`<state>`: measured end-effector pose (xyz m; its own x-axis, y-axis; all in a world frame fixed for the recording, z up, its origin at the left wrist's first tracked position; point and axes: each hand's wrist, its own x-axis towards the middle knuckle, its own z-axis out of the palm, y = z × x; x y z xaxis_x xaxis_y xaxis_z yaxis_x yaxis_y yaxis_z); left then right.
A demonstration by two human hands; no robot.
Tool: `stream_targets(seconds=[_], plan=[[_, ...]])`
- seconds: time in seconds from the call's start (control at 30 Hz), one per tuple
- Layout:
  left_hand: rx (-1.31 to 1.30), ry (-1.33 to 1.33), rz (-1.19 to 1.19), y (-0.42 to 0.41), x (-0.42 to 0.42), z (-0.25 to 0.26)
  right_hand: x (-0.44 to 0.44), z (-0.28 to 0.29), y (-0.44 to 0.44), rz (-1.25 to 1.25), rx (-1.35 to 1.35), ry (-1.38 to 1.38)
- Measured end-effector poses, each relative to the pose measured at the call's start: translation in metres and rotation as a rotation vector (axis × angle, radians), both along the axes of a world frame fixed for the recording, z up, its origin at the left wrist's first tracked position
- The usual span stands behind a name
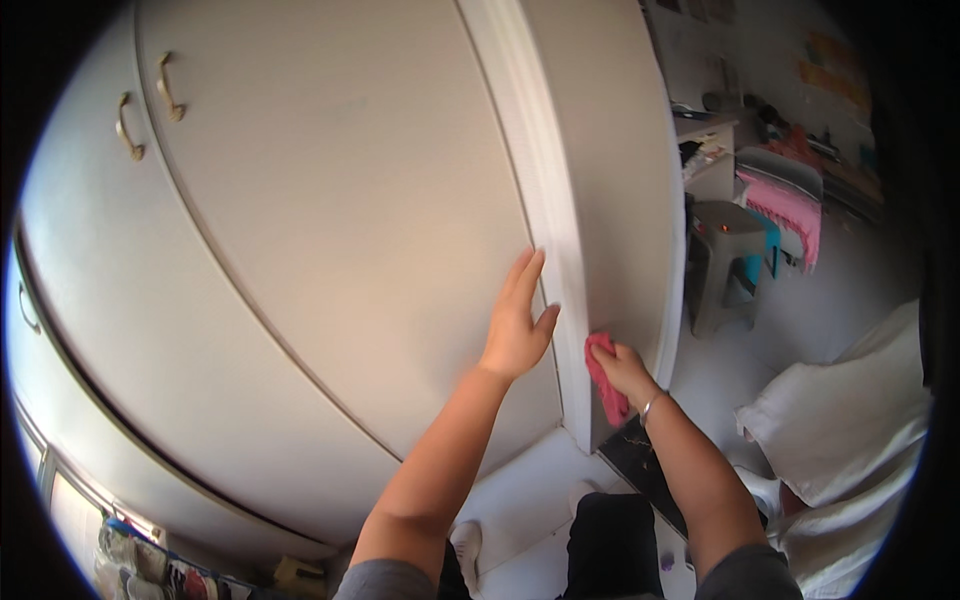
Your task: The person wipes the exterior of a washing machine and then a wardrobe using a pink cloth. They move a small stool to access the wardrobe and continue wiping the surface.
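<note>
My left hand (519,322) is raised with its fingers apart and holds nothing. It is nearest to the right edge of a tall cream cupboard door (360,225), close to the white frame (551,187); whether the fingertips touch it I cannot tell. In my right hand (624,369) is a bunched pink-red cloth (606,382). The cloth lies along the lower part of the side panel (622,225), just around the corner from the door. A bangle circles my right wrist.
Brass-coloured handles (171,86) are fixed high on the doors. At right stand a grey plastic stool (724,255) and a chair draped with pink cloth (784,202). White fabric (847,405) hangs at lower right. A dark threshold strip (634,457) crosses the tiled floor. Several hung items (131,559) fill the lower left.
</note>
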<state>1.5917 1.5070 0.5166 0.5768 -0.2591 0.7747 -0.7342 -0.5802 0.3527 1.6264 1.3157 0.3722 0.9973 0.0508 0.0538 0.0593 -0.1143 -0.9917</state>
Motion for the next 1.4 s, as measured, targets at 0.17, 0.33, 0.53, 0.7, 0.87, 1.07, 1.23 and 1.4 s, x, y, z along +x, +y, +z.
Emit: stream_targets(seconds=[0.17,0.33,0.53,0.7,0.87,1.07,1.23,1.4], plan=[[-0.366,0.311,0.191,0.101,-0.058,-0.036,-0.036,0.065,0.062,0.363,-0.026,-0.076],[-0.719,0.291,0.242,0.189,-0.089,-0.06,-0.013,0.151,0.132,0.258,-0.156,-0.595],[-0.713,0.297,0.217,0.207,-0.108,-0.063,0.003,0.293,0.237,-0.262,-0.175,-1.24],[-0.904,0.296,0.027,0.204,-0.105,-0.076,-0.011,0.294,0.295,-0.391,-0.384,-1.218],[-1.116,0.282,-0.024,0.225,-0.109,-0.078,-0.034,0.165,0.335,-0.218,-0.388,-1.264],[-1.167,0.301,-0.005,0.226,-0.111,-0.08,-0.061,0.045,0.294,0.282,-0.471,-1.025],[-1.205,0.307,0.034,0.238,-0.116,-0.089,-0.06,0.133,0.332,0.033,-0.203,-1.167],[-1.266,0.341,0.058,0.23,-0.113,-0.089,-0.041,0.147,0.361,-0.155,-0.113,-1.336]])
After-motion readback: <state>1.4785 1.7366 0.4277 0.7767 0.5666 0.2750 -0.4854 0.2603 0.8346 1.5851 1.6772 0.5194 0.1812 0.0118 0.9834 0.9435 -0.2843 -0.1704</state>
